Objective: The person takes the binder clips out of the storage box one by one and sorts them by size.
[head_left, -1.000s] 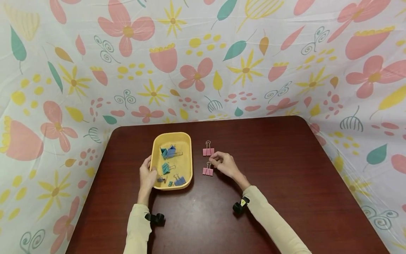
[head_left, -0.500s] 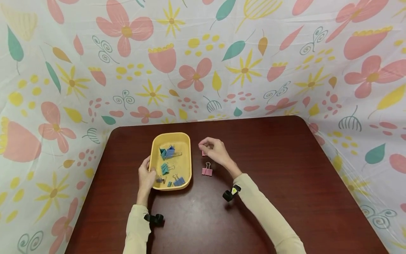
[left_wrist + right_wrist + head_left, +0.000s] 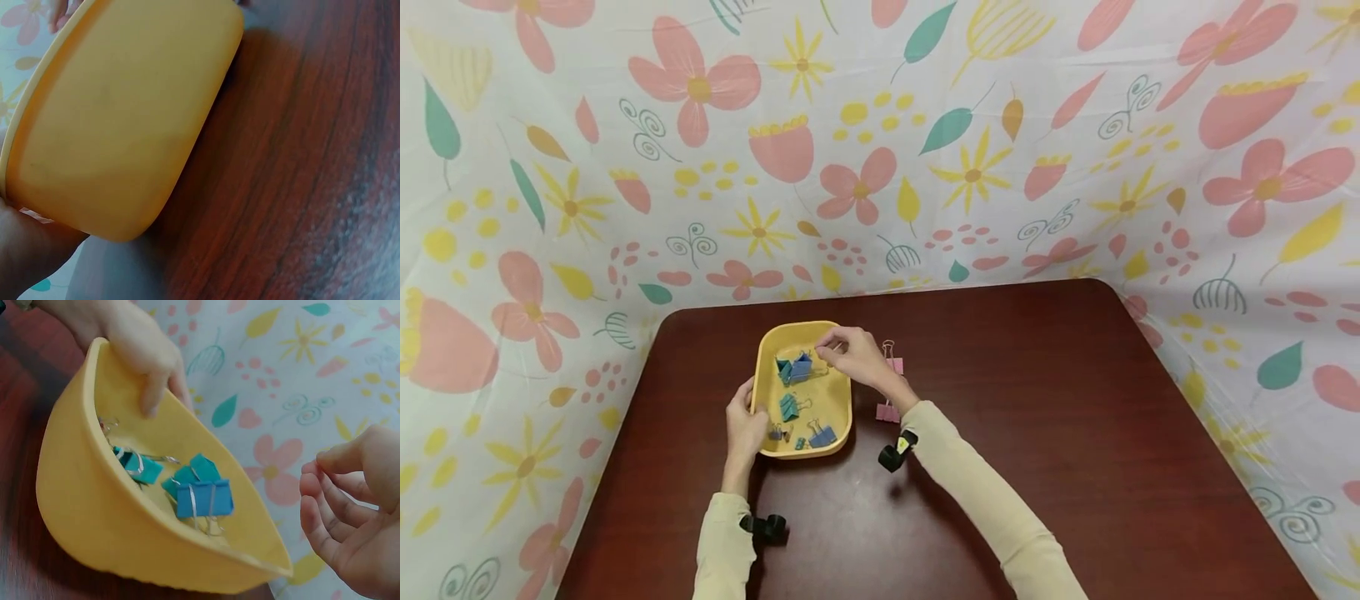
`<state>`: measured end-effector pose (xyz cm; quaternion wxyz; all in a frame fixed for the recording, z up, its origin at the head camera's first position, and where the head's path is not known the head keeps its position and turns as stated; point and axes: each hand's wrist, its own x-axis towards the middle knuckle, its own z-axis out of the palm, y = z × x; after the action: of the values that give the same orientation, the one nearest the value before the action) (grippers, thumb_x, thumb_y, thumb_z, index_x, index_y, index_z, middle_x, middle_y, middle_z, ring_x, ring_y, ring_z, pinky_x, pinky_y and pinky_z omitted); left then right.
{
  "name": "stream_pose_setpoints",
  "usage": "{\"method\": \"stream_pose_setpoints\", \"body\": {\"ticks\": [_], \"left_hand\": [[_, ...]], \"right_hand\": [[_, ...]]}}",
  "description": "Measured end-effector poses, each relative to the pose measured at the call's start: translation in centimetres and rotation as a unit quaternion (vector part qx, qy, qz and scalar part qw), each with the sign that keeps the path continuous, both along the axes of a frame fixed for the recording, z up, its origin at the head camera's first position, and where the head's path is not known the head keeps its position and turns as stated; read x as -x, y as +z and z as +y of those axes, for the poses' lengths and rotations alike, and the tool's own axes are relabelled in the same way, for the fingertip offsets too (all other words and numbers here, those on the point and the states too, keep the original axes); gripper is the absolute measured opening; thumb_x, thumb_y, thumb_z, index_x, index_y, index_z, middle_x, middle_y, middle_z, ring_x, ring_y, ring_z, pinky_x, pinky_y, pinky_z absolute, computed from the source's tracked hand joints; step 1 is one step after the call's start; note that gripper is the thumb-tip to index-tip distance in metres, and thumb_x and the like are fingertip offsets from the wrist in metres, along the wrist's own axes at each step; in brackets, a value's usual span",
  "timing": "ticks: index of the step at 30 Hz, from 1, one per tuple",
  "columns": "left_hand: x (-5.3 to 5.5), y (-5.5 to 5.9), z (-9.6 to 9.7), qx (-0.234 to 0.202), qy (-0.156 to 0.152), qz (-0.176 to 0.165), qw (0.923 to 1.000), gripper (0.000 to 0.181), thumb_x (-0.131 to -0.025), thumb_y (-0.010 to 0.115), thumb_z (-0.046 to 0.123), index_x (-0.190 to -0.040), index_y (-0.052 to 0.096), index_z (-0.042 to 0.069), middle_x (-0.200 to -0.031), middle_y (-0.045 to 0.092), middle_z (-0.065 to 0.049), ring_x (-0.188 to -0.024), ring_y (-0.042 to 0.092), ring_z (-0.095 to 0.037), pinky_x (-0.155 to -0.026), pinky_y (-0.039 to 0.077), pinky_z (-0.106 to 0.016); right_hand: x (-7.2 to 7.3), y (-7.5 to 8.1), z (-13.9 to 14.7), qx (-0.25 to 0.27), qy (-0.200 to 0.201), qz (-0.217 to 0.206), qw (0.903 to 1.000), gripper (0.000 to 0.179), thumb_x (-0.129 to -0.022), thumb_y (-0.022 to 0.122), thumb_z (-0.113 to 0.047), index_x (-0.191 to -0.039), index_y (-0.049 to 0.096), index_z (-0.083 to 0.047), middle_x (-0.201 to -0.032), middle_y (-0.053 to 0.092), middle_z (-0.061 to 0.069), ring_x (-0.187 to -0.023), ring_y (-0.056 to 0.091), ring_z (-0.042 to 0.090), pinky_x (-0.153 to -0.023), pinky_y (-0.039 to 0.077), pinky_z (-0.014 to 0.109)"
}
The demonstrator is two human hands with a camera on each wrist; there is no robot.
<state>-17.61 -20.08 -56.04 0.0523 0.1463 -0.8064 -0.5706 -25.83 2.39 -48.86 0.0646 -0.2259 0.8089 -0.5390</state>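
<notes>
My left hand (image 3: 745, 432) grips the left side of a yellow tray (image 3: 848, 408), thumb over the rim. Inside lie blue and teal binder clips: a blue clip (image 3: 801, 369) beside a teal one at the far end, another teal clip (image 3: 788, 407) in the middle, and a blue clip (image 3: 822, 437) with smaller ones at the near end. Over the tray's far right part is my right hand (image 3: 857, 357), its fingertips close to the far blue clip in the head view. In the right wrist view its fingers (image 3: 319, 528) are loosely bent, thumb near the index fingertip, with nothing visible between them.
Right of the tray, two pink binder clips lie on the dark wooden table (image 3: 1037, 400); the far pink clip (image 3: 897, 365) is partly hidden by my right forearm, the near pink clip (image 3: 887, 412) lies by the wrist. A flowered cloth (image 3: 985, 200) hangs behind the table.
My right hand has moved left from the pink clips, passing over the far one, to above the tray. Both pink clips stay on the table. The left hand keeps its hold on the tray.
</notes>
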Motion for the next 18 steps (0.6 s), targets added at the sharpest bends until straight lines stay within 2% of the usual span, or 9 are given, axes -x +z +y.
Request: {"method": "stream_pose_setpoints", "body": {"ticks": [5,10,18], "left_hand": [[-0.1,0.0,0.0,-0.005,-0.005,0.002,1.0,0.057,-0.098,0.042,-0.004,-0.154,0.041,0.004,-0.141,0.058,-0.025,-0.11,0.066,-0.042,-0.074,0.056,-0.029],[0.1,-0.3,0.0,-0.02,0.001,0.024,0.9995,0.057,-0.093,0.043,-0.009,-0.15,0.045,-0.001,-0.134,0.062,-0.029,-0.106,0.066,-0.041,-0.069,0.05,-0.017],[0.3,0.1,-0.1,-0.022,0.0,0.029,0.9993,0.056,-0.093,0.043,-0.009,-0.149,0.046,-0.002,-0.135,0.062,-0.027,-0.108,0.065,-0.037,-0.069,0.048,-0.013]], "right_hand": [[-0.3,-0.4,-2.2,-0.013,0.017,-0.002,0.9998,0.02,-0.098,0.066,-0.016,-0.107,0.075,-0.002,-0.095,0.074,0.01,-0.079,0.07,0.031,-0.061,0.05,0.023],[-1.2,-1.4,-4.2,-0.015,0.073,-0.007,0.9972,0.019,-0.097,0.065,-0.01,-0.107,0.074,0.004,-0.092,0.076,0.016,-0.083,0.072,0.037,-0.062,0.051,0.019],[-2.5,-2.6,-6.2,-0.072,0.127,-0.01,0.9892,0.016,-0.095,0.068,-0.011,-0.104,0.077,-0.002,-0.098,0.077,0.009,-0.081,0.068,0.008,-0.073,0.053,0.018]]}}
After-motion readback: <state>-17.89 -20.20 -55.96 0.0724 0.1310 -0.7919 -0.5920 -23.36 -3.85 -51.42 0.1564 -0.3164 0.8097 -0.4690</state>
